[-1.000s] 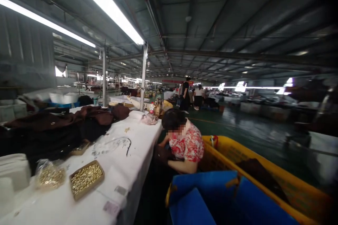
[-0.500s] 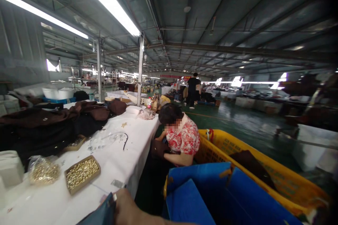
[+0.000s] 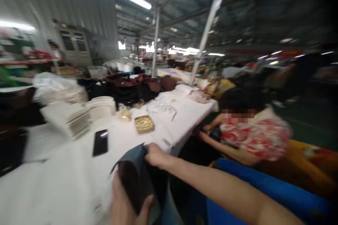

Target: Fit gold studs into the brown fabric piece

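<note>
Before the white table (image 3: 71,182): one blue cloth (image 3: 136,155), edge pinched by fingers of the right hand (image 3: 156,155); left hand (image 3: 124,208) against it, grip too blurred to tell. Even tension should limit creasing.

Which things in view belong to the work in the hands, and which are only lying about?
Probably belongs:
blue and dark cloth, held at its upper edge by the right hand; left hand at its near side

Probably lying about:
black phone
box of golden pieces
bag of golden pieces
stacked white pieces
</note>
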### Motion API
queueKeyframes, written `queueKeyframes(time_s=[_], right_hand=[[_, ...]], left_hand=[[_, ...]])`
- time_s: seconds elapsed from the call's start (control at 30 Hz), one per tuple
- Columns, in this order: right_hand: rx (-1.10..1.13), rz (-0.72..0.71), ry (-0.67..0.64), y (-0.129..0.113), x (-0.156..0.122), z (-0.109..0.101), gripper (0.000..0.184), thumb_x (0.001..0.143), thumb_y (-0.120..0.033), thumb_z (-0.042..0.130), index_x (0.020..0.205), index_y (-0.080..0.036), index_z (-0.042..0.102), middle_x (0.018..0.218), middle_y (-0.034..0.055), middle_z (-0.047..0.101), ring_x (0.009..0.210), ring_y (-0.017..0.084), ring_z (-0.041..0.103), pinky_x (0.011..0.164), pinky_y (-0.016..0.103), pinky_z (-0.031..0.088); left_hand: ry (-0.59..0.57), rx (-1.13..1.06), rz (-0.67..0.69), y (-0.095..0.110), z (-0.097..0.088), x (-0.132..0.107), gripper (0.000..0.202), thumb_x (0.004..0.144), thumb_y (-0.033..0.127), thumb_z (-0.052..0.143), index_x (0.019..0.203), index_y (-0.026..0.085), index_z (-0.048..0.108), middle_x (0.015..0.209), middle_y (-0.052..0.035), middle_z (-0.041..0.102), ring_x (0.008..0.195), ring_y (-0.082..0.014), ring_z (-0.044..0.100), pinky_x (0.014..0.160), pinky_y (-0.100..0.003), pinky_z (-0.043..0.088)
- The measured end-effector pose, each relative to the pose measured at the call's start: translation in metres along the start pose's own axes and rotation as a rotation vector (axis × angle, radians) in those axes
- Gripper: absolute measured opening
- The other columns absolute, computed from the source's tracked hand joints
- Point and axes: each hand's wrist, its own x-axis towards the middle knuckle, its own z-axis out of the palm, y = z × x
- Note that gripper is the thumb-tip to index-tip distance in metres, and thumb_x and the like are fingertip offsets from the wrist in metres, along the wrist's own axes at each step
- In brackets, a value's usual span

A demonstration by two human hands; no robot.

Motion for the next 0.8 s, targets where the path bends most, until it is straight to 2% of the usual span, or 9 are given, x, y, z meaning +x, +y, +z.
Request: queueKeyframes(time_s=[0.1,0.17,0.27,0.33,0.4,0.5,0.63,0.73,0.8], right_hand=[[-0.017,-0.056,-0.079,0.000,0.023,0.015,0.016,0.078,-0.012,0.071,0.090,-0.012,0.081,0.089,0.0076,0.079,0.086,0.021,0.072,0.072,0.027,0.049],[-0.066,-0.080,-0.125,0.005,0.039,0.024,0.015,0.079,-0.017,0.075,0.091,-0.012,0.083,0.085,0.0078,0.078,0.084,0.024,0.073,0.069,0.029,0.047],[-0.167,-0.151,-0.165,0.012,0.050,0.032,0.016,0.080,-0.020,0.081,0.095,-0.015,0.084,0.092,0.0081,0.081,0.093,0.028,0.077,0.076,0.032,0.050],[-0.260,-0.222,-0.152,0.015,0.050,0.036,0.042,0.083,-0.029,0.088,0.123,-0.017,0.083,0.112,0.0109,0.085,0.110,0.034,0.079,0.092,0.038,0.056],[-0.392,-0.345,-0.048,0.016,0.048,0.039,0.083,0.087,-0.045,0.091,0.161,-0.020,0.064,0.145,0.0177,0.078,0.131,0.043,0.075,0.106,0.049,0.059],[-0.535,-0.664,0.141,0.009,0.045,0.041,0.109,0.094,-0.050,0.086,0.183,-0.020,0.032,0.177,0.0227,0.052,0.152,0.047,0.061,0.121,0.059,0.057],[-0.579,-0.930,0.154,-0.011,0.044,0.041,0.075,0.098,-0.024,0.070,0.171,-0.021,0.050,0.169,0.0168,0.060,0.149,0.039,0.064,0.126,0.055,0.055],[-0.652,-0.894,0.008,-0.022,0.045,0.042,0.050,0.096,-0.010,0.055,0.142,-0.022,0.072,0.139,0.0123,0.077,0.127,0.034,0.075,0.110,0.050,0.061],[-0.632,-0.844,-0.088,-0.024,0.046,0.040,0.050,0.094,-0.007,0.053,0.135,-0.023,0.076,0.132,0.0097,0.080,0.121,0.031,0.077,0.106,0.047,0.061]], left_hand=[[-0.251,0.066,-0.010,-0.023,-0.033,0.014,0.096,0.106,0.029,0.063,0.187,0.010,0.015,0.194,-0.0274,0.031,0.180,-0.0400,0.037,0.144,-0.053,0.043],[-0.309,0.033,-0.113,-0.026,-0.057,0.028,0.076,0.112,0.024,0.053,0.185,0.019,0.032,0.187,-0.0180,0.050,0.170,-0.0313,0.055,0.138,-0.042,0.048],[-0.314,0.191,-0.224,-0.018,-0.086,0.048,0.047,0.119,0.028,0.044,0.160,0.026,0.067,0.155,-0.0143,0.080,0.140,-0.0337,0.078,0.116,-0.040,0.060],[-0.306,0.312,-0.275,-0.015,-0.098,0.059,0.041,0.121,0.031,0.040,0.131,0.022,0.079,0.127,-0.0171,0.089,0.117,-0.0375,0.085,0.099,-0.042,0.061],[-0.292,0.361,-0.304,-0.017,-0.104,0.067,0.043,0.122,0.033,0.039,0.114,0.019,0.079,0.110,-0.0184,0.088,0.104,-0.0380,0.085,0.089,-0.042,0.058],[-0.262,0.380,-0.316,-0.024,-0.104,0.078,0.039,0.122,0.031,0.039,0.115,0.018,0.075,0.110,-0.0182,0.086,0.103,-0.0361,0.084,0.087,-0.041,0.055],[-0.233,0.385,-0.309,-0.029,-0.095,0.084,0.037,0.122,0.026,0.034,0.122,0.017,0.070,0.116,-0.0175,0.083,0.106,-0.0337,0.082,0.088,-0.040,0.053],[-0.237,0.348,-0.279,-0.030,-0.089,0.083,0.023,0.119,0.035,0.055,0.123,0.018,0.070,0.122,-0.0153,0.082,0.113,-0.0339,0.081,0.091,-0.039,0.055],[-0.250,0.276,-0.268,-0.032,-0.089,0.083,0.035,0.106,0.045,0.079,0.130,0.020,0.071,0.133,-0.0147,0.081,0.121,-0.0346,0.078,0.097,-0.038,0.058]])
